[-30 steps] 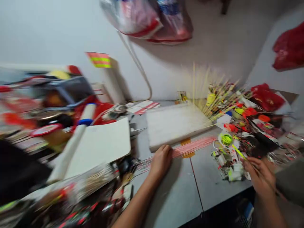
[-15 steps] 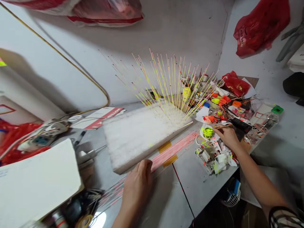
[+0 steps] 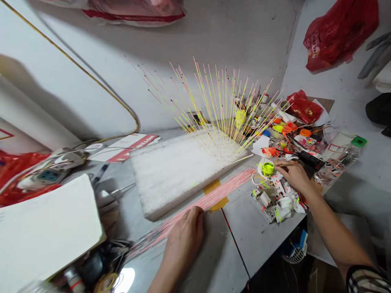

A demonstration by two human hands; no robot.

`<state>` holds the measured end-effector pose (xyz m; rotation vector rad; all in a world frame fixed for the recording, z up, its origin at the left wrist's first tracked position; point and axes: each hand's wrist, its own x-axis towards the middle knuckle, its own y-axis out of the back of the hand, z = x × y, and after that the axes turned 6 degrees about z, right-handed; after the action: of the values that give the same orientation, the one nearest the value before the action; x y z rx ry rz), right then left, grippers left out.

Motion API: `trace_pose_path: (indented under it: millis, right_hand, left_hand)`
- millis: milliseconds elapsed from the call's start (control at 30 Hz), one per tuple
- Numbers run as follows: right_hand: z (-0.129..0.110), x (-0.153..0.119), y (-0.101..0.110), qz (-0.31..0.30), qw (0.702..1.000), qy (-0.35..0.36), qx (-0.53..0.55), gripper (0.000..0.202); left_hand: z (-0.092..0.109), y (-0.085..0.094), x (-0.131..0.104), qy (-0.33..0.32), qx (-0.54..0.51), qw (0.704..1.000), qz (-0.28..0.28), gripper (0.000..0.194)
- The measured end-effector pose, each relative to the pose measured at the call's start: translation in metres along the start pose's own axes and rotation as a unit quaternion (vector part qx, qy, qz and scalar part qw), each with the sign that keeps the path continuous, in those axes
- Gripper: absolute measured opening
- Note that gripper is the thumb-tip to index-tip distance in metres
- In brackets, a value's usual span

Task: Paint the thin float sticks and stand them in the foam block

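My right hand (image 3: pixel 295 177) pinches a thin paintbrush (image 3: pixel 287 162), its brown handle just showing above the fingers. Right beside its fingertips is a small pot of fluorescent yellow paint (image 3: pixel 268 169). My left hand (image 3: pixel 187 232) is closed, knuckles up, at the near edge of a long bundle of thin pink rods (image 3: pixel 224 191) lying on the table; its fingertips are hidden, so what they hold cannot be made out. Behind the bundle lies a white foam block (image 3: pixel 171 171). Many slim yellow-and-pink rods (image 3: pixel 214 101) stand fanned out from its far right end.
Crumpled paint-stained paper (image 3: pixel 284 209) lies near the table's right edge. Open paint pots and a clear bottle with a green cap (image 3: pixel 339 162) crowd the right back. A white box (image 3: pixel 51 232) and a power strip (image 3: pixel 50 175) are at left. A red bag (image 3: pixel 340 36) hangs above.
My left hand has shifted slightly right, toward the near side of the rod bundle. My right hand stays by the yellow paint pot. The view has moved a little.
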<state>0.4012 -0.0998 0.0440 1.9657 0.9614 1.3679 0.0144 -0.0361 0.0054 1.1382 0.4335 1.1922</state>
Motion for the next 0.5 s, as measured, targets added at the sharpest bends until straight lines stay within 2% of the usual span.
trace_pose_path:
  millis: [133, 267, 400, 500]
  right_hand:
    - [-0.004, -0.007, 0.006, -0.009, 1.000, 0.004, 0.006, 0.036]
    - [-0.008, -0.013, 0.015, 0.008, 1.000, -0.008, 0.025, 0.035]
    - [-0.014, -0.022, 0.027, 0.081, 0.991, -0.059, 0.091, 0.037]
    - [-0.016, -0.035, 0.034, 0.142, 0.976, -0.095, 0.133, 0.038]
  left_hand:
    - [0.000, -0.002, 0.000, 0.004, -0.002, 1.000, -0.004, 0.022]
    - [-0.001, -0.004, 0.000, -0.004, -0.016, 1.000, 0.004, 0.022]
    - [0.000, -0.002, 0.003, -0.017, -0.023, 0.999, 0.021, 0.022]
    - [0.006, 0.003, -0.002, -0.020, -0.025, 0.998, 0.059, 0.021]
